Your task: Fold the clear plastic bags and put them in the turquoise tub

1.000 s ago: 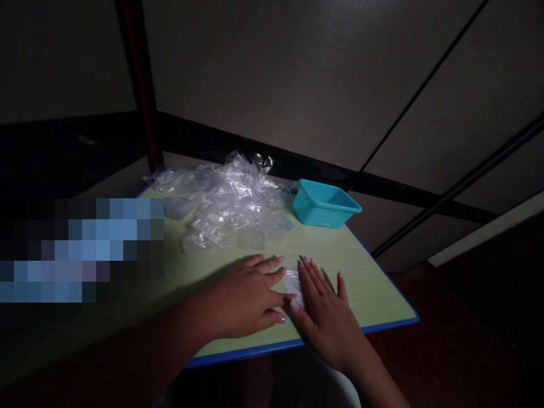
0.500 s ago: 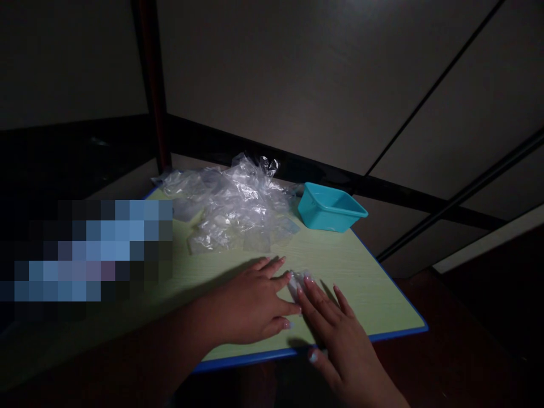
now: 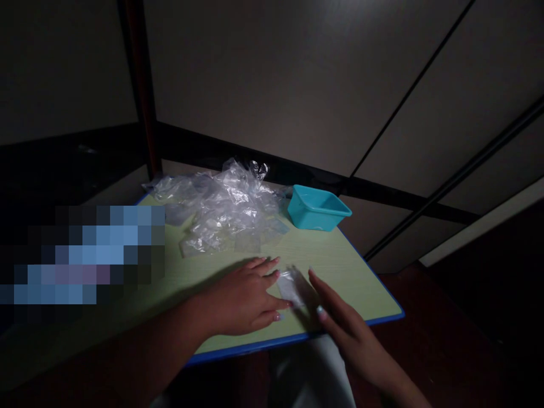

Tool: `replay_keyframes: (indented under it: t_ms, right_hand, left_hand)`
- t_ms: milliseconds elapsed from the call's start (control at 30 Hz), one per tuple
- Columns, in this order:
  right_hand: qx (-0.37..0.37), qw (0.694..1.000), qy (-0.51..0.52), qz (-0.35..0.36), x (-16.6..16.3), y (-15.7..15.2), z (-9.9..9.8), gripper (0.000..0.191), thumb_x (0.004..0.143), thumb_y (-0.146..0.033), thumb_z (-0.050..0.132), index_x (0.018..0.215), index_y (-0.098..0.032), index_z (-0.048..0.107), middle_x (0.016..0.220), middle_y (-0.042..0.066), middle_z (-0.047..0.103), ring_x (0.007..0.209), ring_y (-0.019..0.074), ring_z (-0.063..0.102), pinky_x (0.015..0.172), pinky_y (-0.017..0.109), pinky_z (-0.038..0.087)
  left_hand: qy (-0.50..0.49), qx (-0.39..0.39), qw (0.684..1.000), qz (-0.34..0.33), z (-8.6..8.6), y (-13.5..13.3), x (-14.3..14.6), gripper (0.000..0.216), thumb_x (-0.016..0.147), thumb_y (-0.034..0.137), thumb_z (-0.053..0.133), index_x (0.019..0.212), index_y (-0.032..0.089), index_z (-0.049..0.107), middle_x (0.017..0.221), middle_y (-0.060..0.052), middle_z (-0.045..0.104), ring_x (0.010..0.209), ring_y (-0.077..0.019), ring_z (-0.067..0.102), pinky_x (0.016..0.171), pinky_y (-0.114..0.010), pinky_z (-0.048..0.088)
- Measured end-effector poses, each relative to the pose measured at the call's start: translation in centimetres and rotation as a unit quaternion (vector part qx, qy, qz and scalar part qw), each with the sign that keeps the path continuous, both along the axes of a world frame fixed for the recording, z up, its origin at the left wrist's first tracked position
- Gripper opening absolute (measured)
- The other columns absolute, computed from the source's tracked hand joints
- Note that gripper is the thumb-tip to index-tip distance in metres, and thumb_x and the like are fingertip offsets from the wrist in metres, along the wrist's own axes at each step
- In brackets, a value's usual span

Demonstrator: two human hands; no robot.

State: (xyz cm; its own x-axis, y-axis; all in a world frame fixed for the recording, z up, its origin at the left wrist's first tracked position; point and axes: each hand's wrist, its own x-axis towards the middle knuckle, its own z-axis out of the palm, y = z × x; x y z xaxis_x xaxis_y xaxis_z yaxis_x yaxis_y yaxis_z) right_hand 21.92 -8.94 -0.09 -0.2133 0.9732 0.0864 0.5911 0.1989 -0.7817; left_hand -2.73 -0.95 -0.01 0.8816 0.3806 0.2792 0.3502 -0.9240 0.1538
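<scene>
A small folded piece of clear plastic [image 3: 290,286] lies flat on the pale green table [image 3: 340,266], near its front edge. My left hand [image 3: 244,297] rests palm down with fingers stretched out, fingertips touching the left edge of that piece. My right hand [image 3: 342,326] hovers just right of it, turned on its side, fingers straight and together, nothing in it. Farther back sits a crumpled heap of clear plastic bags [image 3: 221,209]. To the heap's right stands a turquoise plastic tub [image 3: 318,208].
The table has a blue rim [image 3: 255,347] and stands in a corner against grey wall panels with dark strips. A dark red post [image 3: 140,85] rises behind the heap. The room is dim. A blurred patch covers the left side.
My right hand has lifted off the folded plastic and drawn back to the right and toward me, turning onto its side. My left hand has stayed on the piece.
</scene>
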Motion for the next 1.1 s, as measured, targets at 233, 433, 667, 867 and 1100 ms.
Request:
replay_keyframes:
  t_ms: [233, 433, 667, 867, 1100]
  right_hand:
    - [-0.243, 0.907, 0.298, -0.172, 1.6, 3.8, 3.4, 0.033, 0.079, -0.039, 0.057, 0.106, -0.021, 0.053, 0.097, 0.009, 0.067, 0.094, 0.0224, 0.065, 0.082, 0.04, 0.051]
    - [-0.265, 0.947, 0.139, -0.116, 1.3, 5.3, 2.4, 0.028, 0.071, -0.043, 0.065, 0.067, -0.017, 0.053, 0.05, -0.002, 0.057, 0.039, 0.0124, 0.055, 0.04, 0.023, 0.042]
    - [-0.256, 0.963, 0.054, -0.071, 0.2, 6.4, 0.8, 0.036, 0.068, -0.047, 0.064, 0.054, -0.019, 0.047, 0.039, -0.008, 0.045, 0.031, 0.0093, 0.048, 0.032, 0.019, 0.034]
    - [-0.276, 0.959, 0.023, -0.061, 0.2, 6.4, 0.9, 0.032, 0.066, -0.043, 0.064, 0.053, -0.018, 0.048, 0.036, -0.008, 0.043, 0.028, 0.0076, 0.042, 0.03, 0.019, 0.035]
    - [-0.276, 0.959, 0.008, -0.06, -0.6, 6.1, 0.7, 0.027, 0.062, -0.038, 0.064, 0.055, -0.018, 0.047, 0.034, -0.009, 0.042, 0.027, 0.0072, 0.041, 0.029, 0.018, 0.037]
  left_hand:
    - [-0.044, 0.014, 0.999, -0.005, 0.3, 0.5, 0.1, 0.04, 0.09, 0.04, 0.048, 0.128, 0.028, 0.053, 0.138, -0.01, 0.047, 0.13, -0.0291, 0.036, 0.106, -0.048, 0.025]
    - [-0.026, -0.065, 0.995, -0.073, -0.5, 0.7, 0.2, 0.05, 0.087, 0.052, 0.049, 0.134, 0.032, 0.045, 0.144, -0.009, 0.036, 0.133, -0.0272, 0.033, 0.106, -0.049, 0.025]
    - [-0.008, -0.087, 0.994, -0.072, -0.8, 0.7, 0.2, 0.05, 0.087, 0.056, 0.047, 0.132, 0.034, 0.046, 0.143, -0.013, 0.036, 0.133, -0.0282, 0.031, 0.104, -0.055, 0.024]
    - [-0.006, -0.093, 0.993, -0.071, -0.4, 0.5, 0.0, 0.051, 0.087, 0.057, 0.047, 0.132, 0.034, 0.046, 0.144, -0.012, 0.035, 0.134, -0.0282, 0.029, 0.104, -0.055, 0.022]
    - [-0.04, -0.067, 0.995, -0.06, -0.4, 0.5, 0.2, 0.046, 0.088, 0.053, 0.049, 0.13, 0.034, 0.049, 0.141, -0.01, 0.042, 0.131, -0.0282, 0.036, 0.104, -0.052, 0.026]
